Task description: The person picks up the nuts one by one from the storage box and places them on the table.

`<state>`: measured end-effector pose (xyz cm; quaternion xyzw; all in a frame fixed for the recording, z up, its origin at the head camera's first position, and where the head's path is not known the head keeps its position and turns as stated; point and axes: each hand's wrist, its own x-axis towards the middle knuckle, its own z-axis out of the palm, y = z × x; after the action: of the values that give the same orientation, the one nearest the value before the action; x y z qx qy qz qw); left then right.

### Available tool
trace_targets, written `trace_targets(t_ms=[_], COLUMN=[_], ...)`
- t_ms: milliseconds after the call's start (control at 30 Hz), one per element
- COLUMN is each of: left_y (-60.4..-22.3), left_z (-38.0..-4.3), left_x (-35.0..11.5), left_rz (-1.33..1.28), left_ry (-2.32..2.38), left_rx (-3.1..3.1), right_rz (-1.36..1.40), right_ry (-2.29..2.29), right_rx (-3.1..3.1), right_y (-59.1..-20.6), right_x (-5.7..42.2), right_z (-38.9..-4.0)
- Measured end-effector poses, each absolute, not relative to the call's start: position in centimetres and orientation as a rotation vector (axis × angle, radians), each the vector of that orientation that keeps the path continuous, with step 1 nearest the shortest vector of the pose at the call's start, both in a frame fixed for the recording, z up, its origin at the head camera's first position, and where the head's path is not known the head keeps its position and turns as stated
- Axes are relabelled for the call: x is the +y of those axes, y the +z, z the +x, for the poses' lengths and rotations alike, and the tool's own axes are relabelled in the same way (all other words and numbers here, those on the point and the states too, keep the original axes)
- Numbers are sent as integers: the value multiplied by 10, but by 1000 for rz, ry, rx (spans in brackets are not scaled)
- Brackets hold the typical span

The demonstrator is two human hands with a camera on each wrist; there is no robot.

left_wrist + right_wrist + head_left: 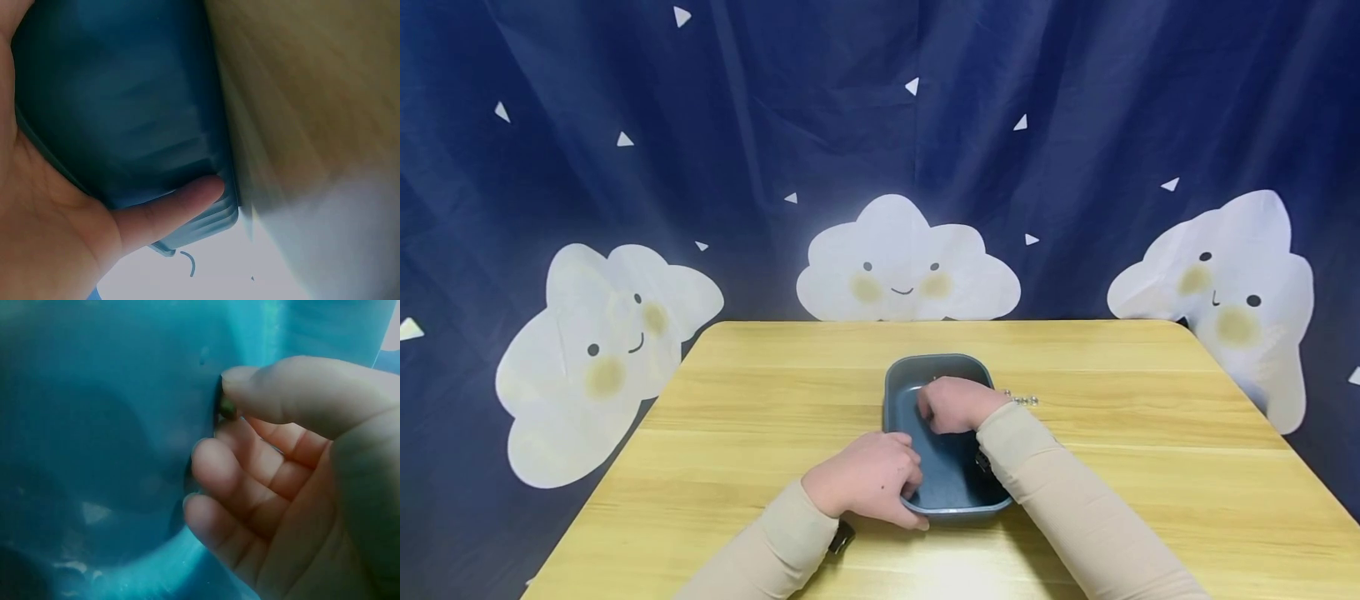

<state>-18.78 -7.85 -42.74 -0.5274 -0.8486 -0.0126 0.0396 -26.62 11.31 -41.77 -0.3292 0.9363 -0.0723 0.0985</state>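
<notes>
Farthest to the left of the bin, and behind it, a smiling white cloud (pixel 602 367) is printed on the navy curtain (pixel 820 83). At the near left corner of the bin, the left hand (pixel 874 475) grips the rim: its thumb lies along the outer wall, and its other fingers bend over the edge. The rectangular blue-grey bin (pixel 942 482) itself stands upon the wood-grain table (pixel 1150 417). Inside the bin, toward its far right part, is the right hand (pixel 958 405), with fingers curled; thumb and forefinger pinch a small dark greenish piece (pixel 229 407), which is partly hidden, so I cannot tell exactly what it is. Just beside the bin's right wall, several small, shiny, clear pieces (pixel 1024 401) lie close together.
</notes>
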Motion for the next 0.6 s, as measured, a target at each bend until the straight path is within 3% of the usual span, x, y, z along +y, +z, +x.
trace_targets(t_ms=[600], left_y=[-429], left_z=[-189], left_x=[-78], left_rz=[-1617], left_ry=[-46], left_rx=[-2602], right_rz=[-943], right_ry=[-205], right_rx=[2736], right_y=[-415], right_x=[114], right_z=[-266])
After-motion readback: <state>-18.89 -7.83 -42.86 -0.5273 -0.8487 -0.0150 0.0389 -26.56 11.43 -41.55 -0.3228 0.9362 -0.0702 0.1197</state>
